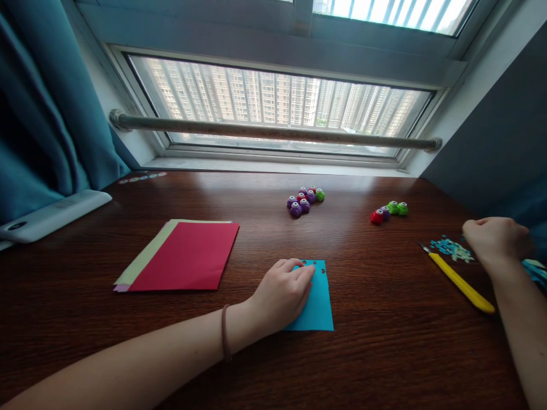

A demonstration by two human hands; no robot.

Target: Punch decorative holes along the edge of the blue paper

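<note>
My left hand lies over a square of blue paper, its fingers bent and pressed together on the sheet. Several small shapes are punched out along the paper's top edge. Part of the sheet is hidden under the hand. At the right, my right hand is closed in a fist beside a small heap of blue and pale green paper cut-outs. What the fist holds, if anything, is hidden. A yellow craft knife lies on the table just left of the right forearm.
Red paper tops a stack of coloured sheets on the left. Small craft punches in purple, red and green stand in two groups, one centre and one right. A white device rests by the curtain.
</note>
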